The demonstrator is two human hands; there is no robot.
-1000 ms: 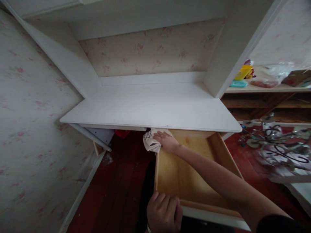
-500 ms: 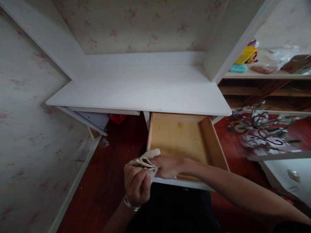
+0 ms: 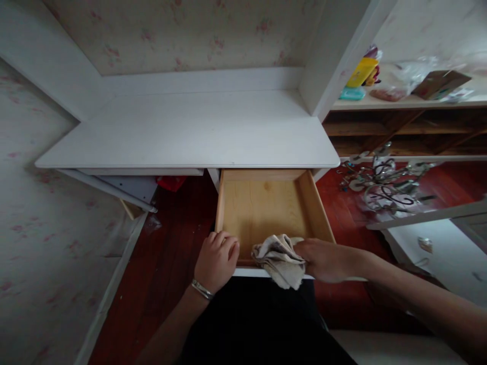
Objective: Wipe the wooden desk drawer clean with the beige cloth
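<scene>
Drawer (image 3: 262,213): we are steadying its front edge with left hand (image 3: 216,261); right hand (image 3: 323,259) is gripping cloth (image 3: 279,257) there for wiping.

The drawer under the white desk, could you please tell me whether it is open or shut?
Open. The drawer is pulled out from under the desk, its bare wooden floor showing; the left hand rests on its front edge.

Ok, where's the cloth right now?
In the head view, the cloth is held by the right hand and drapes over the front edge of the open wooden drawer, right of the left hand.
</scene>
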